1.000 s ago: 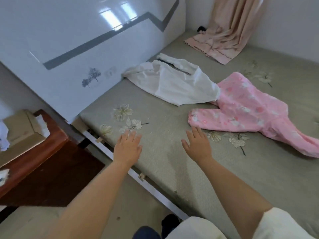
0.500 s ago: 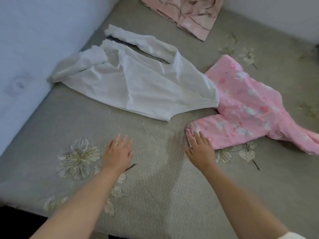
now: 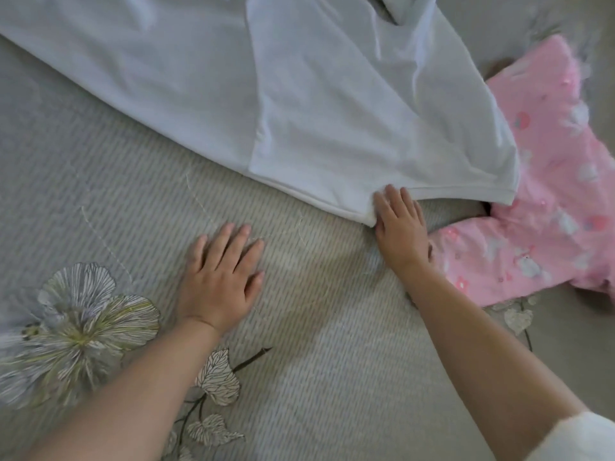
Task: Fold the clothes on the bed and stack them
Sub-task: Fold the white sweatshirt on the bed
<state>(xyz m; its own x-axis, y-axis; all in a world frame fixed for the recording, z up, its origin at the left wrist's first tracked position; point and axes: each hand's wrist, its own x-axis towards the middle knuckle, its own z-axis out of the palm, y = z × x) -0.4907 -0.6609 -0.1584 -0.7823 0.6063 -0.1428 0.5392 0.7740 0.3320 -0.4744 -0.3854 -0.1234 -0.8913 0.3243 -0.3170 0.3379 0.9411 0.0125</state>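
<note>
Grip: right hand [image 3: 401, 227] rests at the hem corner of the white shirt [image 3: 299, 104], fingers straight; whether the thumb pinches the cloth cannot be told.
Left hand [image 3: 223, 274]: flat, fingers spread, palm down on the bed cover [image 3: 332, 344], holding nothing.
White shirt: spread across the upper bed, overlapping the pink garment [image 3: 552, 207].
Pink garment: right of the right hand.
</note>
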